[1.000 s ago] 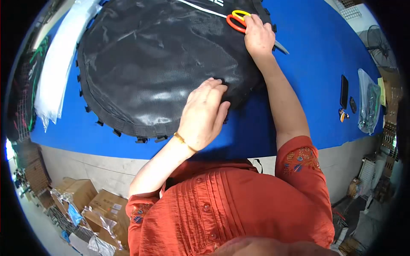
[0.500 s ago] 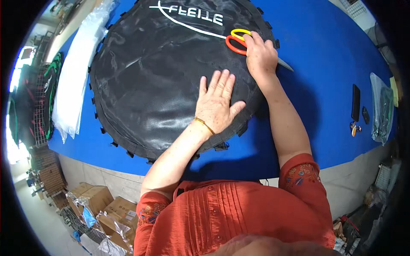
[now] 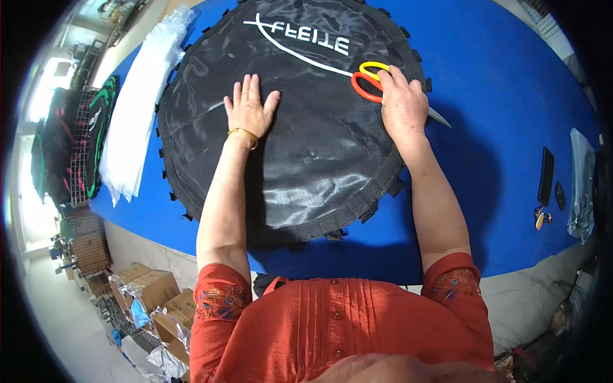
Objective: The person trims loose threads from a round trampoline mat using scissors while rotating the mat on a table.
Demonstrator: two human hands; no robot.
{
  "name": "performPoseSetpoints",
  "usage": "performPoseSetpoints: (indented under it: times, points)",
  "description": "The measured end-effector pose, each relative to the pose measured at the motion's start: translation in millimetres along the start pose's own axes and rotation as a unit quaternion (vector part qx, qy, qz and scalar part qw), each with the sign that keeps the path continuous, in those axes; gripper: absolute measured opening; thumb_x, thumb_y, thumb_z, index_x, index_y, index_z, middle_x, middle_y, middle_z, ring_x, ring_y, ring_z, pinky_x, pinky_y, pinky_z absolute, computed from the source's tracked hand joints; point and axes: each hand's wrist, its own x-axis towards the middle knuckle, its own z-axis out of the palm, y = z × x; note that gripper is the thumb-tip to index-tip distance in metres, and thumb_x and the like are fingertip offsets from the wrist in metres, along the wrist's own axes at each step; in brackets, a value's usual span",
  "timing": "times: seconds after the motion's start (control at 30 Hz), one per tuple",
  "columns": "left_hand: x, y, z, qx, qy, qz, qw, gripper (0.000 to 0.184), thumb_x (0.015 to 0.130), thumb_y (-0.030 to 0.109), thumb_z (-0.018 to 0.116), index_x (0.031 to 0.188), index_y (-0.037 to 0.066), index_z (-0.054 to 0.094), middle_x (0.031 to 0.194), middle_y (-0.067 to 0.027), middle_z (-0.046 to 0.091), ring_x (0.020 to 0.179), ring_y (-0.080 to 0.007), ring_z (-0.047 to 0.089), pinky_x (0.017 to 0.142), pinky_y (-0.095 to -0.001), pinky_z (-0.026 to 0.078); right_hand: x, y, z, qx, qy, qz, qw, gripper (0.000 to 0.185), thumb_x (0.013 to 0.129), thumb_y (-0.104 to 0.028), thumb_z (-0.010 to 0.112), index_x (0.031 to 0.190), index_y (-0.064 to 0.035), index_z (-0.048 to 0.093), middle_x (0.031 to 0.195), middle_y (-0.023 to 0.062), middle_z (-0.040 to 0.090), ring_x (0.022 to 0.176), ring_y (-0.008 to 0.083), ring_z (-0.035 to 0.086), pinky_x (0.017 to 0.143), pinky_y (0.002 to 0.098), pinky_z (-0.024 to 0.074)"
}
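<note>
A round black mesh mat [image 3: 306, 134] with small tabs around its rim and white upside-down lettering lies flat before me. My left hand [image 3: 250, 115] rests palm down on the mat's left part, fingers spread, holding nothing. At the mat's right edge, my right hand [image 3: 404, 105] is closed around a pair of scissors [image 3: 365, 96]. One handle loop is yellow and the other red; the blade tip sticks out to the right, past the mat's rim. Whether the blades are apart is hidden by the hand.
The mat lies on a blue table [image 3: 498, 108]. White plastic sheets [image 3: 140, 102] are stacked at left. On the right are a dark oblong object [image 3: 546, 175], a small black item [image 3: 560, 195], keys [image 3: 541, 217] and a clear plastic bag [image 3: 581, 185]. Cardboard boxes [image 3: 150, 287] stand on the floor.
My left hand has slid from the mat's lower middle to its left part, farther from me. My right hand still holds the scissors at the right rim. The whole view has shifted slightly.
</note>
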Motion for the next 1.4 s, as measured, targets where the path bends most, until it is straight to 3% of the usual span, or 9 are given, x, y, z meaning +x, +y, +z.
performPoseSetpoints:
  times: [0.13, 0.4, 0.57, 0.83, 1.0, 1.13, 1.17, 1.3, 1.4]
  points:
    - [-2, -46, -7, 0.017, -0.031, -0.040, 0.999, 0.076, 0.112, 0.067, 0.034, 0.174, 0.024, 0.028, 0.182, -0.0020, 0.023, 0.168, -0.0331, 0.017, 0.133, -0.0629, 0.011, -2, 3, 2, 0.002, -0.001, -0.005, 1.000, 0.037, 0.090, -0.012, 0.070, 0.127, -0.0167, 0.075, 0.139, 0.0039, 0.072, 0.089, 0.0311, 0.069, 0.074, 0.0424, 0.0608]
    - [-7, -108, -8, 0.026, -0.027, -0.102, 0.994, 0.061, 0.115, 0.056, 0.032, 0.173, 0.037, 0.028, 0.182, 0.0003, 0.023, 0.168, -0.0325, 0.018, 0.132, -0.0666, 0.013, -1, 3, 1, 0.016, 0.004, -0.001, 1.000, 0.036, 0.091, -0.010, 0.069, 0.126, -0.0159, 0.075, 0.137, 0.0038, 0.073, 0.087, 0.0317, 0.069, 0.075, 0.0426, 0.0612]
    - [-8, -102, -9, 0.035, -0.023, -0.109, 0.993, 0.062, 0.114, 0.056, 0.033, 0.173, 0.035, 0.030, 0.182, 0.0001, 0.024, 0.168, -0.0319, 0.020, 0.132, -0.0662, 0.014, -1, 3, 4, 0.023, 0.017, -0.006, 1.000, 0.036, 0.092, -0.008, 0.067, 0.126, -0.0153, 0.075, 0.138, 0.0033, 0.073, 0.087, 0.0320, 0.069, 0.075, 0.0432, 0.0609]
    - [-16, -92, -16, 0.006, -0.005, -0.097, 0.995, 0.076, 0.105, 0.071, 0.047, 0.171, 0.034, 0.036, 0.180, -0.0077, 0.030, 0.167, -0.0378, 0.022, 0.130, -0.0700, 0.015, 2, 6, 4, 0.002, 0.039, -0.022, 0.999, 0.039, 0.089, -0.004, 0.068, 0.125, -0.0177, 0.076, 0.136, 0.0006, 0.073, 0.086, 0.0316, 0.069, 0.075, 0.0429, 0.0602]
    - [-50, -54, -22, 0.005, -0.002, -0.103, 0.995, 0.094, 0.098, 0.080, 0.051, 0.173, 0.026, 0.033, 0.180, -0.0149, 0.028, 0.166, -0.0398, 0.021, 0.131, -0.0663, 0.016, 2, 21, -1, -0.037, 0.034, 0.000, 0.999, 0.038, 0.090, -0.005, 0.066, 0.123, -0.0192, 0.077, 0.138, -0.0012, 0.073, 0.089, 0.0312, 0.070, 0.080, 0.0418, 0.0602]
    - [-78, -29, -24, -0.012, 0.039, -0.085, 0.996, 0.097, 0.096, 0.078, 0.056, 0.171, 0.018, 0.038, 0.176, -0.0217, 0.032, 0.164, -0.0423, 0.025, 0.131, -0.0621, 0.019, 5, 42, -8, -0.034, 0.007, -0.066, 0.997, 0.039, 0.095, -0.005, 0.061, 0.131, -0.0171, 0.073, 0.139, 0.0027, 0.072, 0.093, 0.0348, 0.071, 0.081, 0.0465, 0.0602]
    - [-79, -28, -26, -0.012, 0.041, -0.086, 0.995, 0.097, 0.096, 0.078, 0.056, 0.170, 0.018, 0.038, 0.176, -0.0217, 0.032, 0.164, -0.0423, 0.026, 0.131, -0.0620, 0.019, 9, 47, -13, -0.024, -0.032, -0.062, 0.997, 0.038, 0.096, -0.006, 0.062, 0.133, -0.0139, 0.070, 0.135, 0.0098, 0.073, 0.098, 0.0410, 0.073, 0.084, 0.0509, 0.0599]
    - [-80, -24, -36, -0.039, 0.052, -0.094, 0.993, 0.094, 0.096, 0.072, 0.062, 0.165, 0.010, 0.045, 0.173, -0.0220, 0.037, 0.162, -0.0420, 0.030, 0.131, -0.0603, 0.021, 39, 12, -53, 0.085, -0.135, 0.016, 0.987, 0.027, 0.102, -0.015, 0.064, 0.127, -0.0090, 0.069, 0.117, 0.0226, 0.076, 0.107, 0.0462, 0.072, 0.090, 0.0574, 0.0575]
    - [-81, -30, -30, -0.050, 0.075, -0.079, 0.993, 0.086, 0.097, 0.065, 0.065, 0.159, 0.006, 0.051, 0.170, -0.0208, 0.043, 0.160, -0.0407, 0.035, 0.130, -0.0572, 0.024, 59, -59, -71, 0.252, -0.235, 0.128, 0.930, 0.034, 0.104, -0.025, 0.066, 0.135, -0.0113, 0.071, 0.107, 0.0171, 0.079, 0.099, 0.0403, 0.077, 0.085, 0.0522, 0.0583]
